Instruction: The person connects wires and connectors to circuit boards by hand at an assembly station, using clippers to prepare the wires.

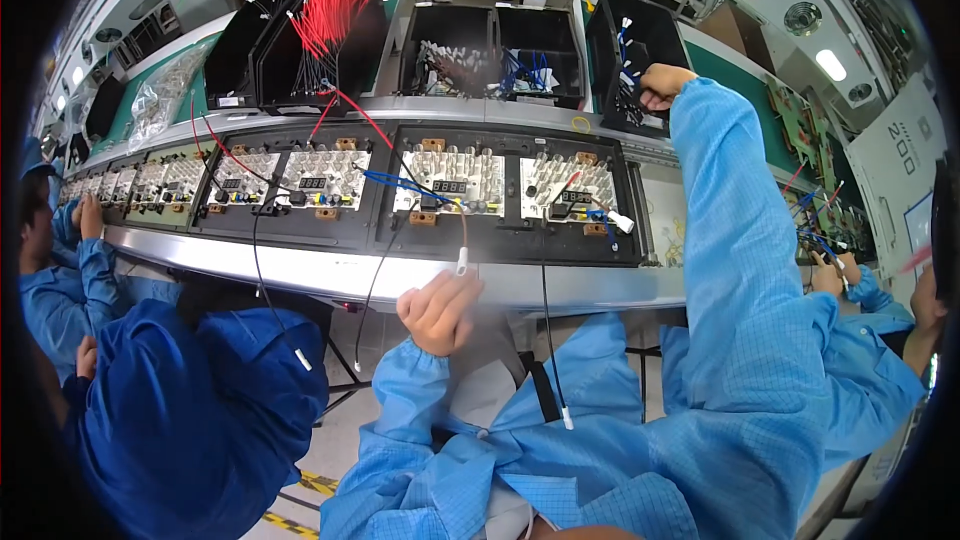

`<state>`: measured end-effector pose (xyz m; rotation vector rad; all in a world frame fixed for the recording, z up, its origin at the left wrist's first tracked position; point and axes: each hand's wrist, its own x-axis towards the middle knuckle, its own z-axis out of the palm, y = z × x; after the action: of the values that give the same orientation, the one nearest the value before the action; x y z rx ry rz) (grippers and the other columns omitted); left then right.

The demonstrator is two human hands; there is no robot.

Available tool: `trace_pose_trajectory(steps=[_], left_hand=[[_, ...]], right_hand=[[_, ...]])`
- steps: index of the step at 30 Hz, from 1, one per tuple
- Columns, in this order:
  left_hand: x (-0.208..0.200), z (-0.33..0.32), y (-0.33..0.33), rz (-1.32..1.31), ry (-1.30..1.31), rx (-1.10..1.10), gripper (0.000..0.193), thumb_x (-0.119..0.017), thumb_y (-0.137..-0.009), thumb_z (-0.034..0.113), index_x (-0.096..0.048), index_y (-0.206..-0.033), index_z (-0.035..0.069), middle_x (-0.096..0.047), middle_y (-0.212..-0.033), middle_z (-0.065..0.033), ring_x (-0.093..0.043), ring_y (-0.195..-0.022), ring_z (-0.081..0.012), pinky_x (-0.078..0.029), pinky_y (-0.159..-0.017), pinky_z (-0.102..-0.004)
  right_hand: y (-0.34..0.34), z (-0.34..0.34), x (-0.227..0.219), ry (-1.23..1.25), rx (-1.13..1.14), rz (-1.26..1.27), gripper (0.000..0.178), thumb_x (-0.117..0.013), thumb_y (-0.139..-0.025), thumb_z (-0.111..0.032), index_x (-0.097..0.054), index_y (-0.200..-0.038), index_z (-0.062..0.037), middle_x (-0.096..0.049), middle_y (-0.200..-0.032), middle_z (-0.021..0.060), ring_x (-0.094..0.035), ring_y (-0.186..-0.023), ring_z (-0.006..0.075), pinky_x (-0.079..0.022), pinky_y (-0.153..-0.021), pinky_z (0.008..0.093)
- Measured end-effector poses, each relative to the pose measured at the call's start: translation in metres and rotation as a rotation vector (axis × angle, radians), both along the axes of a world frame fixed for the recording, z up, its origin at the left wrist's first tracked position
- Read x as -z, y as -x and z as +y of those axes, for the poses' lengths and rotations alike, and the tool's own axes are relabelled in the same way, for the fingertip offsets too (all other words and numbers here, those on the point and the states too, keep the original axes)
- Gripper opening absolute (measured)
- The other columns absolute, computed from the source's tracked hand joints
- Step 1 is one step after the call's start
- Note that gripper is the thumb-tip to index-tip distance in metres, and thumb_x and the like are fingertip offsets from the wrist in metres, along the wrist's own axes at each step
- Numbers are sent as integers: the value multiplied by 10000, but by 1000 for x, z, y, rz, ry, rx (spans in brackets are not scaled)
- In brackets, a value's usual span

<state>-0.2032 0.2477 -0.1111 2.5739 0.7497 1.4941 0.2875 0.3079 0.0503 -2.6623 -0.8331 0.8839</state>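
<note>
My left hand (437, 311) is in front of the bench edge with its fingers curled inward, slightly blurred; what they hold, if anything, is hidden. Just above its fingertips is a white connector (462, 261) on a thin wire from a circuit board (450, 180) with a dark digit display. Blue wires (400, 181) lie across that board's left side. My right hand (665, 88) reaches far right into a black bin (640, 35), fingers closed at dark wires (628, 90) with white ends. Nearest on the right is another board (570, 187) with a white plug (621, 223).
More boards (325, 180) sit in black trays along the rail. Behind stand bins of red wires (335, 20) and blue wires (530, 75). Black leads (546, 340) dangle over the front edge. Co-workers in blue (200, 400) sit at left; another's hands (835, 275) work at right.
</note>
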Motion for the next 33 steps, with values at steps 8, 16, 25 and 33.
trace_pose_trajectory(steps=[8, 16, 25, 33], left_hand=[[4, -1, 1, -18, 13, -17, 323, -508, -704, 84, -701, -949, 167, -668, -1032, 32, -553, -1003, -160, -262, -945, -322], [1, -1, 3, -36, 20, -37, 294, -499, -727, 86, -690, -942, 147, -667, -1028, 15, -556, -997, -181, -282, -924, -330], [-7, -2, 1, -63, 32, -56, 329, -535, -685, 56, -669, -963, 168, -652, -1059, 33, -574, -981, -169, -315, -871, -331], [2, 5, 4, -90, 15, 30, 382, -535, -638, 61, -671, -978, 170, -645, -1089, 12, -582, -980, -194, -343, -823, -337]], right_hand=[[-2, 6, -52, 73, -310, -756, 215, -478, -864, -132, -680, -862, -59, -670, -932, 171, -638, -941, 319, -517, -756, 407], [-4, 2, -49, -27, -512, -1349, 160, -473, -864, -120, -583, -923, -21, -665, -869, 180, -660, -804, 332, -521, -639, 427], [29, 7, -27, 310, -580, -1124, 233, -514, -848, -138, -684, -976, -43, -642, -1046, 187, -623, -995, 302, -510, -786, 404], [9, -2, 15, 152, -593, -736, 376, -483, -852, -251, -631, -1012, 56, -579, -1102, 270, -553, -1046, 395, -440, -917, 409]])
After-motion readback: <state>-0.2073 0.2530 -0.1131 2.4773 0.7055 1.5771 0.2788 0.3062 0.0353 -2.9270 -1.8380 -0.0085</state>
